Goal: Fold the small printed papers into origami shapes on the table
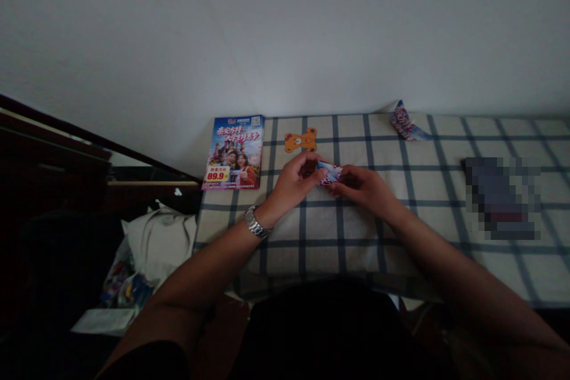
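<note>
Cloth (360,228), blue-checked, lies beneath folded paper (331,173), beside pale wall (285,29).

A pale cloth (320,219), checked with dark bluish lines, is spread over a flat surface; whether a bed or a table is covered cannot be told. At its far left corner a colourful leaflet (236,151) is laid, marked 89.9. To the right a bear figure (301,141) is seen, flat. Near the far edge a bent printed strip (406,126) is placed. Farther right, a dark object (496,196) is obscured by pixelation.
</note>
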{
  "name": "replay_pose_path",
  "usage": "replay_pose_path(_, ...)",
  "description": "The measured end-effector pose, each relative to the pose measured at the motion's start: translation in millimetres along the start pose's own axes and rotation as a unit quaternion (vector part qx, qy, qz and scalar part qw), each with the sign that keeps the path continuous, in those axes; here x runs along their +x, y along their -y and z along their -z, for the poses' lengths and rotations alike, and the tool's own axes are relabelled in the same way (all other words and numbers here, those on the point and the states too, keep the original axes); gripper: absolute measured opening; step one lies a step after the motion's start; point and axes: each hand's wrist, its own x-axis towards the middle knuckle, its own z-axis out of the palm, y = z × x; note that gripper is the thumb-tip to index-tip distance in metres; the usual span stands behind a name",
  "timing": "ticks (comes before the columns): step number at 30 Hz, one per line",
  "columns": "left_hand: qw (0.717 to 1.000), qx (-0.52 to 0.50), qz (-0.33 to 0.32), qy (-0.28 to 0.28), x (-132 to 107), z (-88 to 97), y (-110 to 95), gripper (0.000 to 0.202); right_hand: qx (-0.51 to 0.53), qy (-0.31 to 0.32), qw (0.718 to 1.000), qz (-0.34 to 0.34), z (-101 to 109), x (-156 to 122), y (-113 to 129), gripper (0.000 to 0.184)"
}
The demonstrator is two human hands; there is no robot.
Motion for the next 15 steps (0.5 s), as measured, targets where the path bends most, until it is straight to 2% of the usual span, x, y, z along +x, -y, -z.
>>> replay_pose_path(5,1.000,0.022,-0.012,-0.001,0.1,-0.5,-3.0,0.034,-0.006,-0.002,1.000,0.007,1.7,0.6,-3.1,0.031)
replay_pose_path(11,0.999,0.046,0.002,-0.012,-0.7,0.7,-7.4,0.036,0.004,0.012,1.000,0.010,3.0,0.5,-10.2,0.030)
replay_pose_path(15,0.999,0.033,0.008,0.004,-0.7,1.6,-9.3,0.033,0.009,0.014,1.000,0.006,3.5,0.0,-10.1,0.029)
